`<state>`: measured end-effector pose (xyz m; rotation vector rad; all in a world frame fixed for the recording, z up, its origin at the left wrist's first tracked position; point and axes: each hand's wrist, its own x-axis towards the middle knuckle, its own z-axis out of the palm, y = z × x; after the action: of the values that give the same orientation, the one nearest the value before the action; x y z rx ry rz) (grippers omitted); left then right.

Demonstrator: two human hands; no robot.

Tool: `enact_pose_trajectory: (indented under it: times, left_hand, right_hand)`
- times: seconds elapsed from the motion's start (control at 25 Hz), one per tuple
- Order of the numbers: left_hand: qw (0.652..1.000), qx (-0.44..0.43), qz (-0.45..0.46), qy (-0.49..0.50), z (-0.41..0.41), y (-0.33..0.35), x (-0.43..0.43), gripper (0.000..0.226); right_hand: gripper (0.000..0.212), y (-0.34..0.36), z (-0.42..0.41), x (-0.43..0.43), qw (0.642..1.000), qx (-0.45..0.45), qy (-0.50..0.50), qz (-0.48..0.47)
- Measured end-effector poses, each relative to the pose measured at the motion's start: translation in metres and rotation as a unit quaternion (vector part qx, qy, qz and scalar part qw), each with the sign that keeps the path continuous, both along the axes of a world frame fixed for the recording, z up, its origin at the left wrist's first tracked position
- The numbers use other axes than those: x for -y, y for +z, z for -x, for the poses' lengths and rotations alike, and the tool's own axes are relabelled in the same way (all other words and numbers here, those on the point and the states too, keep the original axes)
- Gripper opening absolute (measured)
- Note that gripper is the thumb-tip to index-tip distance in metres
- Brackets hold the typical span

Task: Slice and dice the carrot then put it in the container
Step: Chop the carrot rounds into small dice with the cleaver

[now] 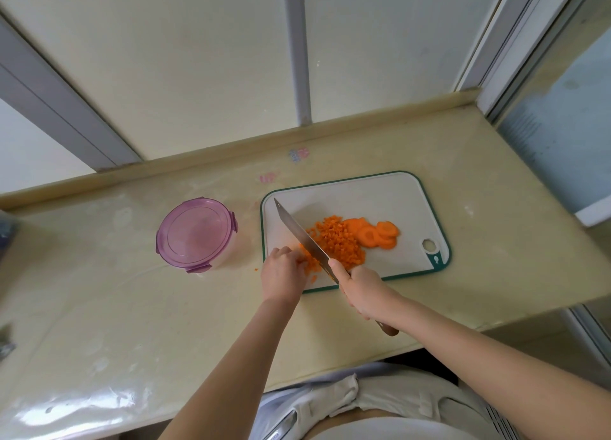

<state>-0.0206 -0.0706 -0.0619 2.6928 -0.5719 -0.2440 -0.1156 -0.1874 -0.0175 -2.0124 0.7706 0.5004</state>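
Note:
A white cutting board with a green rim point(380, 191) lies on the counter. On it sits a heap of diced carrot point(337, 241), and beside it on the right several round carrot slices point(380, 233). My right hand point(360, 284) grips the wooden handle of a large knife point(299, 233), whose blade slants across the board's left part. My left hand point(281, 267), fingers curled, holds down carrot pieces just left of the blade at the board's front-left corner. A round container with a purple clip lid point(195, 234) stands shut to the left of the board.
The beige counter point(115, 307) ends at a front edge near my body and at a right edge past the board. A low backsplash ledge point(211, 162) runs behind. One carrot crumb point(256, 269) lies on the counter left of the board.

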Motion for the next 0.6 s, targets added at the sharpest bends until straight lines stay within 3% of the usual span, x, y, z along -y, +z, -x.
enact_pose_trajectory:
  times: [0.24,0.4,0.6]
  left_hand:
    - [1.0,0.012,0.021,0.002,0.001,-0.003,-0.001,0.022]
    - [1.0,0.01,0.028,0.001,0.0,-0.003,-0.002,0.021]
    - [1.0,-0.024,0.015,0.006,-0.001,0.002,-0.003,0.019]
  right_hand:
    - [0.061,-0.008,-0.003,-0.003,0.999,-0.001,0.02,0.025]
    - [0.046,-0.007,-0.002,-0.007,0.999,0.014,0.045,0.017]
    - [0.062,-0.013,-0.01,-0.003,0.999,0.021,0.004,0.03]
